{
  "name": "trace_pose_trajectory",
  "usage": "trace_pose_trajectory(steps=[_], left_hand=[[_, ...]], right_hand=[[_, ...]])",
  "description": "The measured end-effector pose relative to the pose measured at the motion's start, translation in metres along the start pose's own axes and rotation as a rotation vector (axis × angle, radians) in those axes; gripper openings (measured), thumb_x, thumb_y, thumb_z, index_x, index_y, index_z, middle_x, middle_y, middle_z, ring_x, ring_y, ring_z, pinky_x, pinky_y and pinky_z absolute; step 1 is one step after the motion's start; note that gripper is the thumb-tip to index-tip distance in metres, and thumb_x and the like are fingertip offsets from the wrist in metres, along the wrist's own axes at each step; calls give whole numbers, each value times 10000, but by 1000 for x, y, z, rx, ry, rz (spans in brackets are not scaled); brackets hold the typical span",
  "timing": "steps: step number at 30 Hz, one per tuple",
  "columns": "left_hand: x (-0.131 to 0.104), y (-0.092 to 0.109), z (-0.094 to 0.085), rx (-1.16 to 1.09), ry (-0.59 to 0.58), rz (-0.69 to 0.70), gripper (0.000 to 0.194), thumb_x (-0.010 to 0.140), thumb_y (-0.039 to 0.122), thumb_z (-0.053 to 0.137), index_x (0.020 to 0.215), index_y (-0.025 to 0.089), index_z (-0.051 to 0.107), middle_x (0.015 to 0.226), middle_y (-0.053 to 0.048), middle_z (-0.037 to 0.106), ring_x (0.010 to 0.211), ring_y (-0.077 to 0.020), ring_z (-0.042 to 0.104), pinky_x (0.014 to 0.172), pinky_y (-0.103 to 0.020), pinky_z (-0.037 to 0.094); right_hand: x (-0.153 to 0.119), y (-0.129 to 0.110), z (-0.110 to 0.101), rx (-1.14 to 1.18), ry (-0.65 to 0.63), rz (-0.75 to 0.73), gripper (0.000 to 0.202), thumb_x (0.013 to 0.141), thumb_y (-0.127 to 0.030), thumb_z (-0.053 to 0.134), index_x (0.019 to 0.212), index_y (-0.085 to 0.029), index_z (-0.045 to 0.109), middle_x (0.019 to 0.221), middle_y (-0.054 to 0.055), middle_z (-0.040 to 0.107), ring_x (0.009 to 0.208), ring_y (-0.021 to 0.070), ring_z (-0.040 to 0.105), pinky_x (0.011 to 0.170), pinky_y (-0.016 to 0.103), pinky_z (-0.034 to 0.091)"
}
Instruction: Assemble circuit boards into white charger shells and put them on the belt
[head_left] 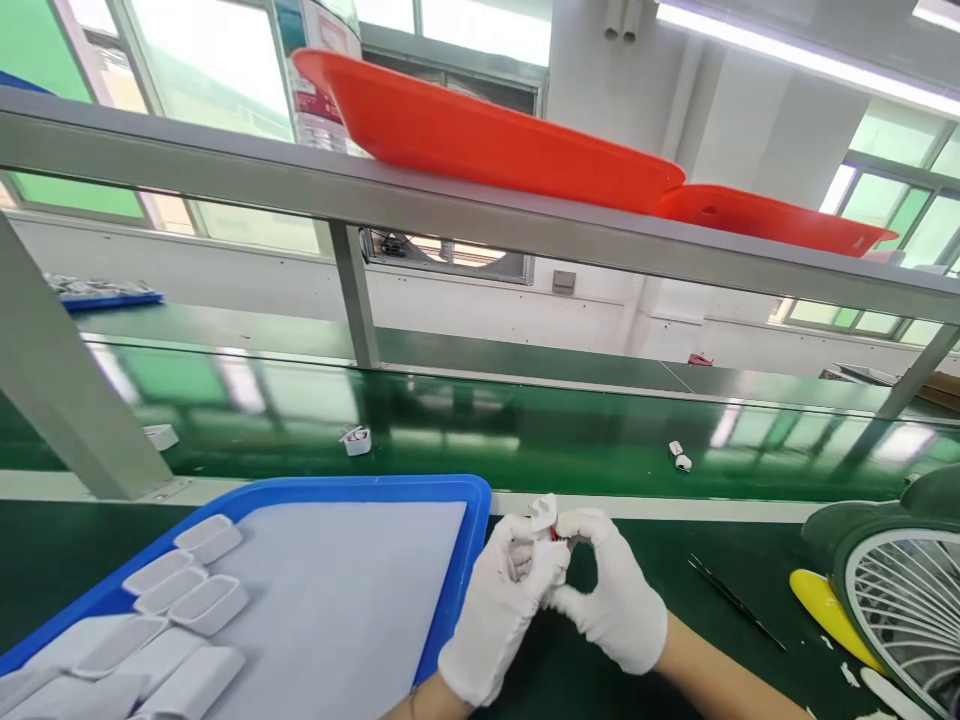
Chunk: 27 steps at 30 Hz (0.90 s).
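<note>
In white gloves, my left hand (504, 605) and my right hand (615, 592) meet above the green bench, just right of the blue tray. Between their fingertips is a small white plastic part (543, 510) with a bit of red showing below it. My left fingers are curled around its lower end, which they mostly hide. From the other side, my right thumb and forefinger form a ring, their tips touching the part or the left fingers. Several white plastic cases (208, 604) lie along the left side of the blue tray (480, 500), which is lined with white sheet.
Black tweezers (736, 602) lie to the right, before a green fan (900, 590) and a yellow object (832, 615). Small white parts (356, 440) sit on the glossy green belt beyond. Overhead, a metal shelf (480, 215) carries red trays (495, 125).
</note>
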<state>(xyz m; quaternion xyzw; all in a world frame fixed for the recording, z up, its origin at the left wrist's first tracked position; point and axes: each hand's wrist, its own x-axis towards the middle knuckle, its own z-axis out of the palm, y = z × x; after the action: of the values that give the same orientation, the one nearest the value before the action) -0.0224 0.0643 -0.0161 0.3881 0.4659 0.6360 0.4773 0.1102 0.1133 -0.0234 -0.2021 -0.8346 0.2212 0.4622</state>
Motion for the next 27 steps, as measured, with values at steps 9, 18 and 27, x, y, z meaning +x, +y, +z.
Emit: trace_pose_trajectory(steps=[9,18,27], left_hand=[[-6,3,-1,166,-149,-9,195,761,292,651,790,201,481,666,71,486,521,-66,424,489,-201,381],[8,-31,-15,405,-54,587,377,793,105,568,1101,269,427,1026,-22,590,876,-164,629,785,-329,517],[19,-36,-25,524,-176,692,509,765,84,547,1228,264,440,1069,-63,592,956,-218,621,832,-363,530]], right_hand=[[3,1,-16,-16,-88,-58,335,740,-160,741,975,-253,522,932,13,623,835,175,618,750,312,516],[-3,23,-15,136,-271,13,883,759,-154,660,1467,-242,138,1503,150,273,1379,280,325,1123,489,321],[3,10,-16,46,-174,-59,534,828,-269,689,1310,-308,462,1367,88,458,1298,245,428,1078,436,378]])
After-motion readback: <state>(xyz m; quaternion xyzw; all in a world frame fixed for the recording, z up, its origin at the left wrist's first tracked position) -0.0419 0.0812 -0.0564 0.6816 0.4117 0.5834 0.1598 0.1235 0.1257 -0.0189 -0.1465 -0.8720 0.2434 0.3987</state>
